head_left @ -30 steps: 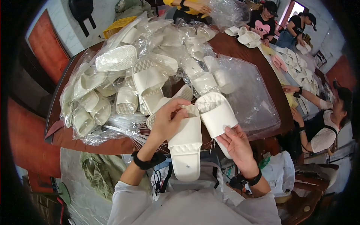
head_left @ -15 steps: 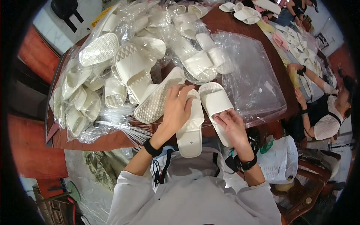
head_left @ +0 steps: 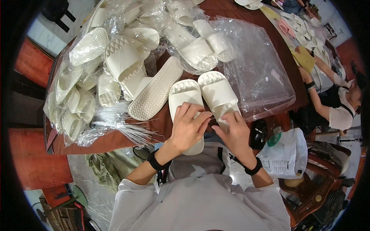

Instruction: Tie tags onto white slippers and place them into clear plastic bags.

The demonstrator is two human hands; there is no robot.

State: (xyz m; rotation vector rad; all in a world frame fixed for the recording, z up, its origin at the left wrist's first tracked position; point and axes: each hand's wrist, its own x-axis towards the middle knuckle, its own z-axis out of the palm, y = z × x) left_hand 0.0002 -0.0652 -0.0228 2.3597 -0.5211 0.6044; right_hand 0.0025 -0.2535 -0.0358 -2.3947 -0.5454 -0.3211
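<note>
White slippers: two of them, left slipper (head_left: 187, 97) and right slipper (head_left: 219, 91), lying side by side at the table's (head_left: 227, 13) near edge, toes pointing far, the left one's heel reaching past the brown top.
Just changed: both hands have closed in! A moment ago they worked well apart; now they come together over the near halves, so the pair appears to be getting two-handed attention.
Left hand: over the left slipper (head_left: 189, 130), thumb and forefinger narrow; whether something thin is pinched, I cannot tell.
Right hand: at the right slipper's heel (head_left: 235, 134), fingers curled, thumb a small gap away; its grip, too, I cannot tell.
Slipper look: plain cream-white, broad smooth straps, ridged footbeds at the toes, no bag around either.
Beside them: a sole-up slipper (head_left: 157, 92) on the left, zigzag tread showing; clear strips (head_left: 125, 130) fan out nearer; flat clear bags (head_left: 260, 71) rest right.
</note>
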